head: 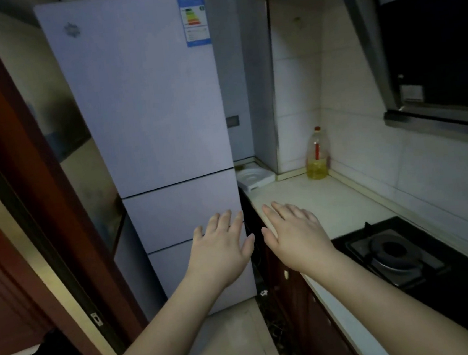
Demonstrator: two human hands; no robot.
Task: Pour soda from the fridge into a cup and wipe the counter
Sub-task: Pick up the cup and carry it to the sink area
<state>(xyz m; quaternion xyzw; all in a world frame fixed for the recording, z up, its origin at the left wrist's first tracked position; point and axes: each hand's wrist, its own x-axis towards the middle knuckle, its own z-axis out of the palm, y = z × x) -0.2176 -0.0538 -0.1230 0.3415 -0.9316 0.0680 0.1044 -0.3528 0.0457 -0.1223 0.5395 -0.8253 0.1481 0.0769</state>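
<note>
A tall pale fridge (144, 100) with three closed doors stands straight ahead. My left hand (222, 245) is stretched out flat, palm down, in front of its middle and lower doors, holding nothing. My right hand (296, 234) is stretched out beside it with straight fingers, over the front edge of the light counter (315, 197). Neither hand touches the fridge as far as I can tell. No soda, cup or cloth is in sight.
A bottle of yellow oil (316, 157) stands in the counter's back corner. A white square dish (254, 178) lies next to the fridge. A black gas hob (393, 253) is at the right, a range hood (430, 55) above. A brown door frame (24, 170) stands left.
</note>
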